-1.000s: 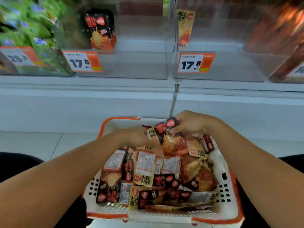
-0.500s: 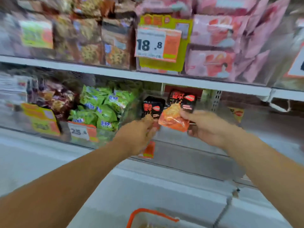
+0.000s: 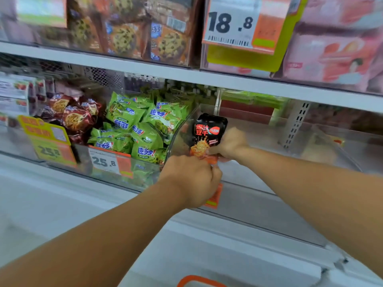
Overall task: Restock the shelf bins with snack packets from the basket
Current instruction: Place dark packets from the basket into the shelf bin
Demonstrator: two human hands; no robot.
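A black and orange snack packet (image 3: 209,131) stands upright at the left end of a clear shelf bin (image 3: 267,139) on the lower shelf. My right hand (image 3: 229,144) grips it from the right side, inside the bin. My left hand (image 3: 191,181) is curled at the bin's front edge and pinches the packet's orange lower end. More packets may sit behind the front one; I cannot tell how many. Only the orange rim of the basket (image 3: 199,280) shows, at the bottom edge.
Left of this bin, a bin of green cookie packs (image 3: 143,129) and one of brown cookie packs (image 3: 74,114) carry 25.8 price tags. The upper shelf (image 3: 186,73) holds cookie boxes, pink packs and an 18.8 tag (image 3: 234,25). A white ledge (image 3: 207,241) runs below.
Both hands left the basket with packets and rose to the lower shelf. They have since moved into the clear bin, where the packet now stands upright.
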